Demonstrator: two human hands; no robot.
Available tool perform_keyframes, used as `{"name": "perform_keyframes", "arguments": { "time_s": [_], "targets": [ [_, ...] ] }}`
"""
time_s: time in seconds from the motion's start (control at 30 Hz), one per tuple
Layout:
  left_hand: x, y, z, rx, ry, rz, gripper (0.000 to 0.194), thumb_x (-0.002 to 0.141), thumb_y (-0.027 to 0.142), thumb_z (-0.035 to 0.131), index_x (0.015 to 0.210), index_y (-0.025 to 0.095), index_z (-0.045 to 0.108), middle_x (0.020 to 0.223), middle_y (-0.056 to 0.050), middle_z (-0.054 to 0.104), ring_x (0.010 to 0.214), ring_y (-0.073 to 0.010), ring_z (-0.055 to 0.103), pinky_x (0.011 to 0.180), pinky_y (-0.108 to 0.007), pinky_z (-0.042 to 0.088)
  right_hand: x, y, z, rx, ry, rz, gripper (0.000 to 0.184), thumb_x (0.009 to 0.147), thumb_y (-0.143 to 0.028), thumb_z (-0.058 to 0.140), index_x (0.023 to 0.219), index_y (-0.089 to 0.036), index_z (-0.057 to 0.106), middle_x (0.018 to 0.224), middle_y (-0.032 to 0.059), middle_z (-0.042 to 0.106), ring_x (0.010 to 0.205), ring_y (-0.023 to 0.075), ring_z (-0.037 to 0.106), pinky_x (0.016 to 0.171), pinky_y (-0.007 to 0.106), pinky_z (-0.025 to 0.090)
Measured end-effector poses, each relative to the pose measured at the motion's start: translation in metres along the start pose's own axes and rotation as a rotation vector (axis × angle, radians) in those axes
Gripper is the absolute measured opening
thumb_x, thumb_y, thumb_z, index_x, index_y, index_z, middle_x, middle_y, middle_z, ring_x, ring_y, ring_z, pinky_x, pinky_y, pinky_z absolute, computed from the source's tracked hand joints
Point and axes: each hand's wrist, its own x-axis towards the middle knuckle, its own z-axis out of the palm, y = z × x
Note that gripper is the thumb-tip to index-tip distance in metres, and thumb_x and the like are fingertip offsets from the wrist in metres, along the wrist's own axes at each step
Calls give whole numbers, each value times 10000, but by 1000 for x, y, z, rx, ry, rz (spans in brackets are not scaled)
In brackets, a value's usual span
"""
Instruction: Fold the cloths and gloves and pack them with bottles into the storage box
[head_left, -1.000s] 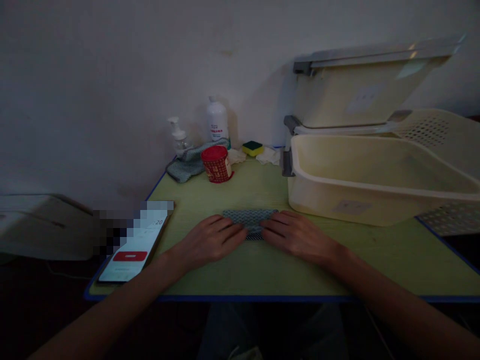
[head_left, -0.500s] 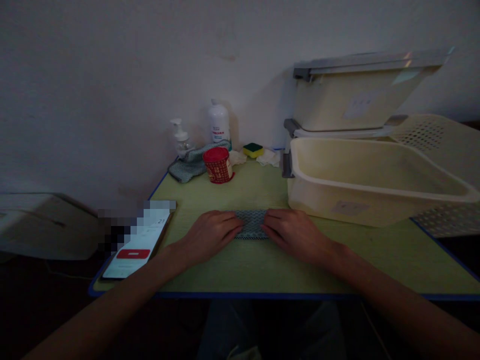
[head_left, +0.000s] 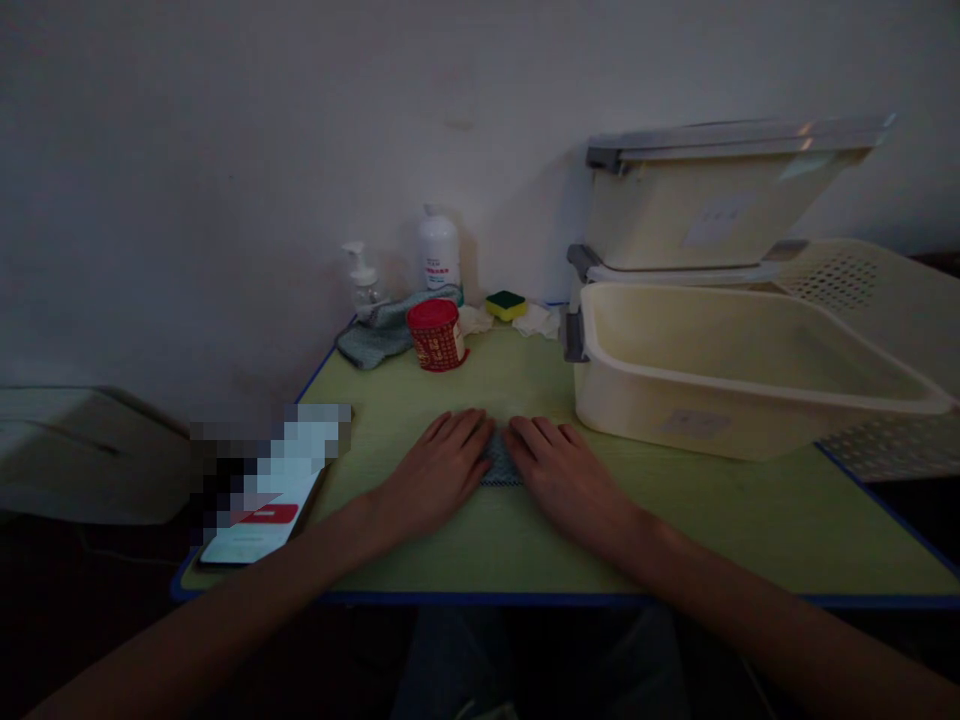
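A folded grey-blue cloth (head_left: pixel 501 466) lies on the green tabletop, mostly covered by both hands. Over its left side my left hand (head_left: pixel 442 465) rests palm down, fingers stretched forward and flat. My right hand (head_left: pixel 564 470) lies the same way over the right side, its fingers angled toward the left hand. Only a narrow strip of cloth shows between them, with a dark stitched near edge.
A lit phone (head_left: pixel 281 500) lies left. Behind stand a red tin (head_left: pixel 436 336), a crumpled cloth (head_left: pixel 375 338), a pump bottle (head_left: pixel 365 285), a white bottle (head_left: pixel 439 250) and a sponge (head_left: pixel 505 305). An open cream bin (head_left: pixel 675 410) stands right, with a lidded bin (head_left: pixel 675 210) behind.
Both hands have moved inward over the cloth, and their fingers have gone from curled at its ends to stretched flat on top. Less of the cloth shows.
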Motion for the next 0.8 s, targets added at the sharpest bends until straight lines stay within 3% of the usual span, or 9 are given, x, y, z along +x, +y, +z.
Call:
{"name": "perform_keyframes", "arguments": {
  "time_s": [0.13, 0.23, 0.43, 0.8],
  "targets": [
    [-5, -2, 7, -13, -44, -45, 516, 952, 339, 253, 1380, 55, 303, 1443, -162, 358, 1357, -237, 291, 1107, -456, 248, -8, 7, 8, 156, -64, 24, 430, 897, -92, 313, 1304, -54, 447, 1335, 185, 485, 1219, 261, 469, 1013, 531, 359],
    [-7, -3, 12, -45, -45, -57, 535, 953, 349, 228, 1397, 51, 263, 1468, -168, 299, 1375, -236, 244, 1110, -460, 245, -14, 14, 9, 267, -123, 31, 464, 929, -211, 310, 1369, -70, 361, 1408, 185, 387, 1298, 267, 379, 1041, 591, 280],
    [-10, -5, 17, -86, -13, -36, 525, 948, 332, 262, 1404, 73, 246, 1479, -165, 272, 1384, -228, 214, 1101, -441, 268, -21, 23, 8, 386, -177, -10, 660, 903, -460, 377, 1410, -50, 270, 1457, 209, 256, 1357, 291, 247, 1054, 605, 234],
    [-9, -5, 16, -72, -24, -33, 496, 941, 316, 291, 1393, 113, 297, 1477, -136, 290, 1383, -220, 222, 1103, -467, 251, -19, 22, 6, 414, -255, 17, 784, 857, -554, 414, 1417, -35, 238, 1467, 199, 210, 1368, 300, 211, 1067, 605, 199]
  ]
}}
